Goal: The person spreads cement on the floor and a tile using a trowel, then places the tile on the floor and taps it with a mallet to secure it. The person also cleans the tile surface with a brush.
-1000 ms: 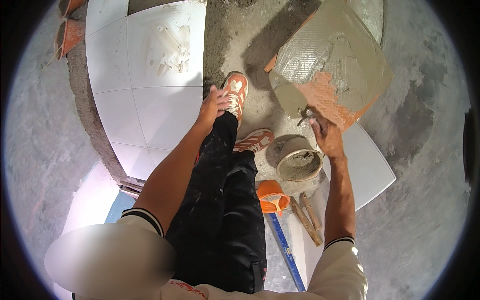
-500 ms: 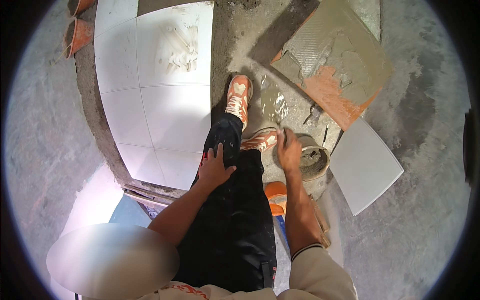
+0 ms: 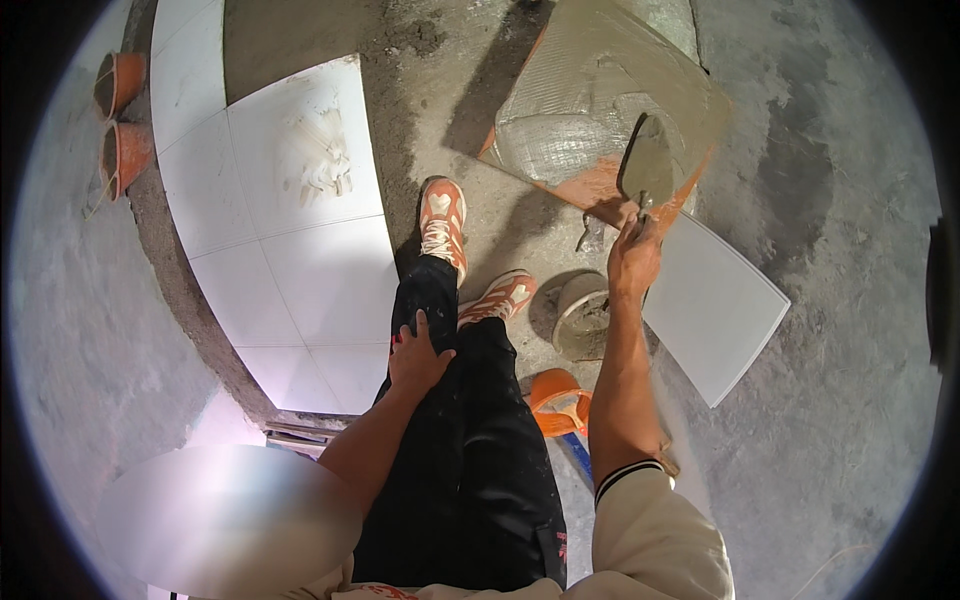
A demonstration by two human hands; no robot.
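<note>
My right hand (image 3: 635,262) is closed around the handle of a trowel (image 3: 650,165), whose pointed blade lies over the near part of a mortar-coated square slab (image 3: 590,186). Grey mortar (image 3: 570,95) covers most of this slab, partly ridged, partly smoothed; orange shows along its near edges. My left hand (image 3: 418,360) rests on my left trouser leg, fingers spread, holding nothing. Below my right hand stands a mortar-smeared bucket (image 3: 562,335) with grey mix inside. Whether the blade presses on the mortar or hovers just above it, I cannot tell.
White floor tiles (image 3: 330,265) are laid at the left, one smeared with mortar. Loose white tiles (image 3: 715,310) lie at the right. Two orange buckets (image 3: 128,160) stand far left. An orange object (image 3: 560,400) and a blue bar (image 3: 578,455) lie by my right leg.
My right hand has swung from beside my right foot up and right, bringing the trowel onto the coated slab. The left hand stays on my leg. The view has shifted somewhat.
</note>
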